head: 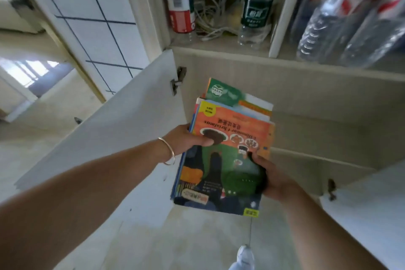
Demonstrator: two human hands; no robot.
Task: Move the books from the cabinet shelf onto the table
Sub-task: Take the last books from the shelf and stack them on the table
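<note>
A stack of thin picture books is held in the air in front of the open cabinet, at the middle of the view. The top cover is orange, green and dark blue; a green book sticks out at the far end. My left hand, with a bangle on the wrist, grips the stack's left edge, thumb on the cover. My right hand grips the right edge lower down. The cabinet's lower compartment lies behind the stack. No table is in view.
The white cabinet door stands open at the left, and another door at the lower right. The upper shelf holds plastic bottles, cables and more bottles at the right. My shoe is on the pale floor below.
</note>
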